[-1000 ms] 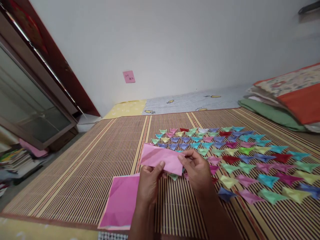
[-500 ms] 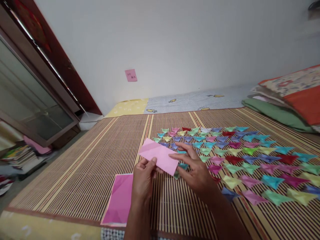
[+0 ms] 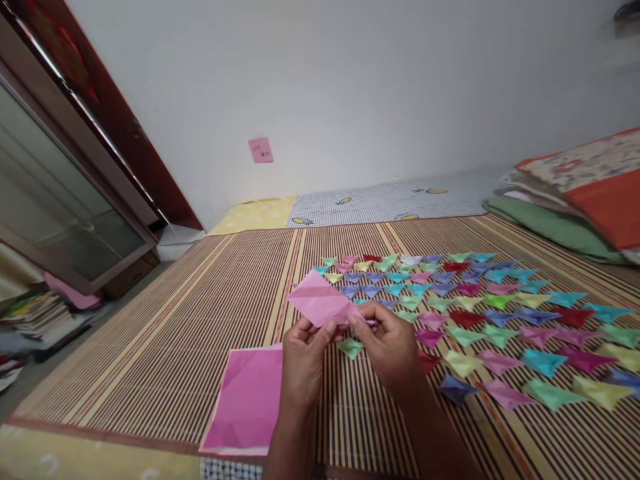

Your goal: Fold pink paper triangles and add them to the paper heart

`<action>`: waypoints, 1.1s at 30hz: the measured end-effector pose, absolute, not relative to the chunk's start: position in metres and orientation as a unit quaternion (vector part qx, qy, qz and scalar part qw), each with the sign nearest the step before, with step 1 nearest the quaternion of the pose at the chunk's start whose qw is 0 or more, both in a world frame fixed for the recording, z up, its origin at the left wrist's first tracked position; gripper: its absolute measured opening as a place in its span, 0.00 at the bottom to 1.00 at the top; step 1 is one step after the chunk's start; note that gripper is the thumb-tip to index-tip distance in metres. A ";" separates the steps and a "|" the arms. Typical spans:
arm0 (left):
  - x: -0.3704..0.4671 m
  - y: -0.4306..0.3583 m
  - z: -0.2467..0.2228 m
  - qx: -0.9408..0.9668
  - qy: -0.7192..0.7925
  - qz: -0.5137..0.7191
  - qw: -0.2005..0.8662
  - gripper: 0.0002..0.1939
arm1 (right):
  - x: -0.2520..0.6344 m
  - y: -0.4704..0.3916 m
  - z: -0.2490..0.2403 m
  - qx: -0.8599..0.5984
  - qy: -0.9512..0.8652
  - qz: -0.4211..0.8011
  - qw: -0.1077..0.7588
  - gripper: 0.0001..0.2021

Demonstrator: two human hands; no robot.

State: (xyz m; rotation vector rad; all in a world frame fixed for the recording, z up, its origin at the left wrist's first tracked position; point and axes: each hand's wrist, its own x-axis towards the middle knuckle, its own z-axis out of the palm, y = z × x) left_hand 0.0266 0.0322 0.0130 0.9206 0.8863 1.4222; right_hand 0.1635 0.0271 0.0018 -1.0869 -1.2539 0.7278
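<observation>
The pink paper (image 3: 320,299) is held in the middle of the scene, just left of the rows of folded pieces (image 3: 544,363); its left part spreads out flat in a diamond shape, and its right end is folded and narrow. The left hand (image 3: 304,353) pinches its near edge, thumb on top. The fingers of the right hand (image 3: 393,337) are closed on the folded right end, and the two thumbs nearly meet. The underside is hidden.

For a clean fold, the left fingers would do best to hold the sheet steady while the right thumb lines up the edges and presses the crease outward from the middle. Too hard a pinch could skew the corner.

A small green piece (image 3: 350,348) lies on the striped mat (image 3: 200,320) between the forearms, so dropping the wrists could crush it. The rows crowd the right forearm, the nearest pieces just beside it. A stack of sheets (image 3: 245,400) lies near left, its right side by the left forearm, close to the mat's brown near edge (image 3: 110,437). Farther left, the mat offers more room for moving.
</observation>
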 end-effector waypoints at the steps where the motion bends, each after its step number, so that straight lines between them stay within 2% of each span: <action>1: 0.027 0.032 0.013 0.388 0.379 0.612 0.575 0.15 | 0.163 0.027 0.002 -0.471 -0.536 0.317 0.624 0.10; 5: 0.027 0.033 0.013 0.355 0.373 0.623 0.589 0.14 | 0.161 0.030 0.001 -0.453 -0.484 0.360 0.657 0.09; 9: 0.024 0.036 0.016 0.310 0.355 0.635 0.612 0.14 | 0.163 0.034 -0.001 -0.433 -0.451 0.398 0.672 0.13; 16: 0.021 0.041 0.017 0.214 0.363 0.652 0.630 0.19 | 0.180 0.037 -0.002 -0.458 -0.483 0.406 0.626 0.12; 18: 0.021 0.040 0.015 0.234 0.368 0.660 0.612 0.17 | 0.186 0.035 0.001 -0.480 -0.497 0.373 0.619 0.13; 24: 0.026 0.033 0.008 0.404 0.394 0.601 0.567 0.10 | 0.185 0.025 0.015 -0.532 -0.545 0.292 0.579 0.26; 26: 0.027 0.031 0.008 0.446 0.391 0.579 0.560 0.09 | 0.180 0.024 0.016 -0.506 -0.549 0.329 0.579 0.22; 29: 0.025 0.030 0.010 0.476 0.382 0.572 0.548 0.08 | 0.176 0.025 0.017 -0.427 -0.558 0.378 0.603 0.05; 30: 0.025 0.030 0.011 0.477 0.375 0.576 0.548 0.08 | 0.176 0.025 0.017 -0.406 -0.563 0.374 0.615 0.02; 33: 0.025 0.029 0.012 0.447 0.350 0.588 0.576 0.13 | 0.179 0.026 0.016 -0.380 -0.584 0.330 0.637 0.05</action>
